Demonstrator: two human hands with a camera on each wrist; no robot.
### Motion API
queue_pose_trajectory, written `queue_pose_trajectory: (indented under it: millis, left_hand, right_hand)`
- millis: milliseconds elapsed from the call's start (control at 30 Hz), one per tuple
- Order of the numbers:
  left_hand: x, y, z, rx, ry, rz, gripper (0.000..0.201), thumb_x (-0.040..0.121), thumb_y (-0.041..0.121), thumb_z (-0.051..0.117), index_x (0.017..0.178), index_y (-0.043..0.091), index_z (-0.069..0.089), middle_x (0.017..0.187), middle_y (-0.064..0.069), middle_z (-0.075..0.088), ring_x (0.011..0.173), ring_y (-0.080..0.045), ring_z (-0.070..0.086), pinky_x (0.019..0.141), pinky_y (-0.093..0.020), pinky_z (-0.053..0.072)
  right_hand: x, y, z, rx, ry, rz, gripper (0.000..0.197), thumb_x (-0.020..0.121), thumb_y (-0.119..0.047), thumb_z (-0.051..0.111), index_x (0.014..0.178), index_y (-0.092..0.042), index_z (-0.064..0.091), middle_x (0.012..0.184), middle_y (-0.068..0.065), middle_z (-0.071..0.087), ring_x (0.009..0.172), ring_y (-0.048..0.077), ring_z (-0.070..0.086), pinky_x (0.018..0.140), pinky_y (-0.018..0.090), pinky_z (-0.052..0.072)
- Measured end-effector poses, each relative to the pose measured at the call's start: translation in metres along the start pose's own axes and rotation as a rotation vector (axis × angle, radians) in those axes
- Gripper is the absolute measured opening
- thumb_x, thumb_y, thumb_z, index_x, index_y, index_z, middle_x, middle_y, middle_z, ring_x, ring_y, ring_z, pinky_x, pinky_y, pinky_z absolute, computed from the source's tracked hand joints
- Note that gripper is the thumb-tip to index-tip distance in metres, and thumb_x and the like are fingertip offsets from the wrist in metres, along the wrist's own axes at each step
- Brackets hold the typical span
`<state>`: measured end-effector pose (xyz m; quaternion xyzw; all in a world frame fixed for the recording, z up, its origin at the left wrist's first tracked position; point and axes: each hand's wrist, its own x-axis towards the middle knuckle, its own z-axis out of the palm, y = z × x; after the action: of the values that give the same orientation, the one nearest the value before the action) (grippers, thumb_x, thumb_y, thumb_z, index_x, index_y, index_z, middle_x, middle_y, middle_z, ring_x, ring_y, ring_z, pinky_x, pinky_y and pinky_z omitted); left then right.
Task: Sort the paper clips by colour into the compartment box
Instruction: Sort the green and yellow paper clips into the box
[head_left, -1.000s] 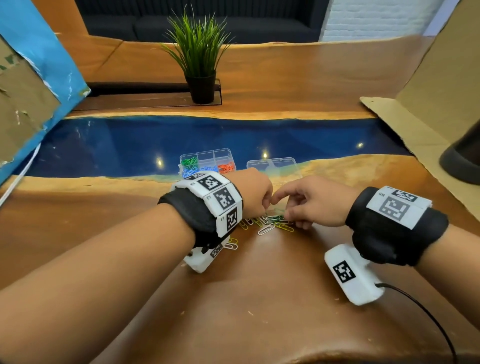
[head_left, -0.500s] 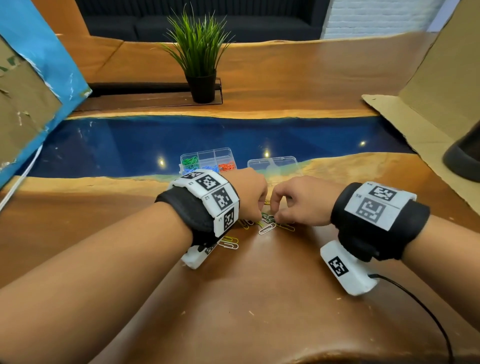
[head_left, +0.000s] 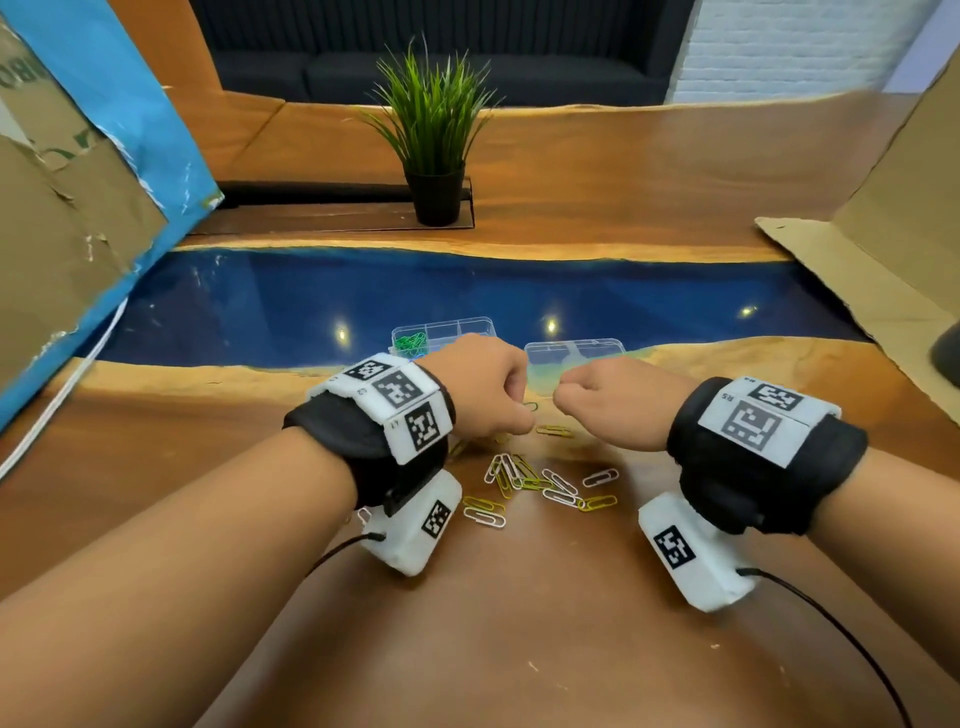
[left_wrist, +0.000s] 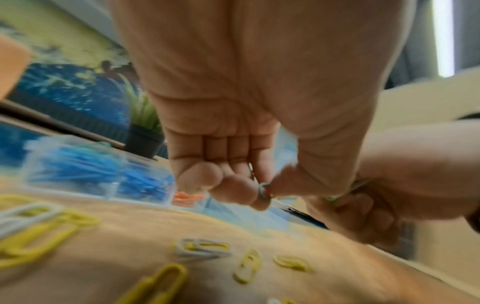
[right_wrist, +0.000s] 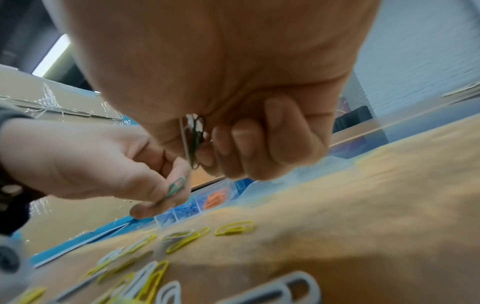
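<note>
- Your left hand (head_left: 480, 387) pinches a green clip (right_wrist: 176, 187); carry it to the compartment box (head_left: 441, 332), mid-frame.
- Your right hand (head_left: 618, 400) clamps dark clips (right_wrist: 195, 137); keep them bunched.

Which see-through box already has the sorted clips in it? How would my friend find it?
Find the potted plant on the far side of the table, then come across the blue strip toward the hands. Two clear plastic boxes sit at its near edge, just behind the knuckles. The compartment box is the one behind the left hand, with green clips inside; its neighbour looks bare.
</note>
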<state>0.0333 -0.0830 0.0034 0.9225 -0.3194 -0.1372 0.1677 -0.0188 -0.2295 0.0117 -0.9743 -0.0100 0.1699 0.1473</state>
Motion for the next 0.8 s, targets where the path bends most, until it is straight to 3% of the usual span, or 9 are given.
queue_pose_trajectory:
  millis: [67, 167, 267, 367, 500, 667, 800]
  left_hand:
    - [-0.004, -0.011, -0.005, -0.049, 0.036, -0.024, 0.015, 0.074, 0.019, 0.065, 0.068, 0.024, 0.052, 0.063, 0.011, 0.05, 0.059, -0.003, 0.045, 0.057, -0.021, 0.038]
    - [-0.009, -0.028, -0.011, -0.133, 0.047, -0.074, 0.012, 0.077, 0.015, 0.061, 0.085, 0.023, 0.06, 0.063, 0.011, 0.053, 0.06, -0.003, 0.048, 0.058, -0.016, 0.039]
    - [-0.014, -0.039, -0.012, -0.156, 0.023, -0.094, 0.019, 0.081, 0.016, 0.058, 0.095, 0.028, 0.064, 0.065, 0.01, 0.054, 0.062, -0.004, 0.049, 0.062, -0.02, 0.041]
    - [-0.016, -0.043, -0.011, -0.15, 0.024, -0.093, 0.016, 0.083, 0.018, 0.057, 0.091, 0.027, 0.067, 0.062, 0.012, 0.05, 0.06, -0.003, 0.046, 0.059, -0.021, 0.038]
    - [-0.016, -0.043, -0.008, -0.146, 0.029, -0.078, 0.009, 0.086, 0.024, 0.056, 0.085, 0.026, 0.065, 0.061, 0.013, 0.049, 0.059, -0.002, 0.046, 0.055, -0.019, 0.034]
    - [-0.016, -0.046, -0.009, -0.166, 0.033, -0.077, 0.01, 0.088, 0.027, 0.057, 0.087, 0.026, 0.066, 0.064, 0.015, 0.054, 0.061, -0.001, 0.05, 0.058, -0.016, 0.039]
    - [-0.018, -0.058, -0.014, -0.228, 0.123, -0.157, 0.009, 0.085, 0.022, 0.061, 0.089, 0.025, 0.068, 0.066, 0.009, 0.063, 0.055, -0.002, 0.054, 0.059, -0.015, 0.043]
  right_hand:
    - [0.006, -0.004, -0.001, 0.011, -0.015, -0.016, 0.033, 0.098, -0.033, 0.035, 0.073, -0.017, 0.046, 0.07, -0.003, 0.044, 0.082, 0.019, 0.045, 0.069, 0.028, 0.031]
    - [0.016, -0.007, 0.0, 0.1, -0.049, -0.021, 0.028, 0.098, -0.04, 0.04, 0.079, -0.021, 0.048, 0.082, -0.003, 0.052, 0.084, 0.016, 0.048, 0.076, 0.027, 0.036]
    - [0.024, -0.008, 0.003, 0.136, -0.069, -0.027, 0.025, 0.097, -0.04, 0.043, 0.077, -0.026, 0.049, 0.08, -0.006, 0.052, 0.086, 0.016, 0.05, 0.079, 0.027, 0.038]
    - [0.027, -0.012, 0.007, 0.153, -0.059, -0.002, 0.022, 0.095, -0.039, 0.046, 0.083, -0.022, 0.055, 0.074, -0.011, 0.05, 0.085, 0.014, 0.049, 0.077, 0.025, 0.036]
    - [0.03, -0.015, 0.008, 0.226, -0.043, 0.018, 0.024, 0.092, -0.041, 0.052, 0.083, -0.02, 0.061, 0.075, -0.006, 0.055, 0.079, 0.014, 0.052, 0.075, 0.026, 0.041]
    - [0.032, -0.017, 0.008, 0.368, -0.031, -0.017, 0.028, 0.093, -0.032, 0.053, 0.07, -0.017, 0.058, 0.063, -0.005, 0.056, 0.055, 0.01, 0.048, 0.058, 0.023, 0.042]
    - [0.038, -0.029, 0.009, 0.601, -0.034, -0.038, 0.02, 0.096, -0.021, 0.05, 0.077, -0.016, 0.055, 0.061, -0.001, 0.054, 0.048, 0.011, 0.043, 0.044, 0.018, 0.039]
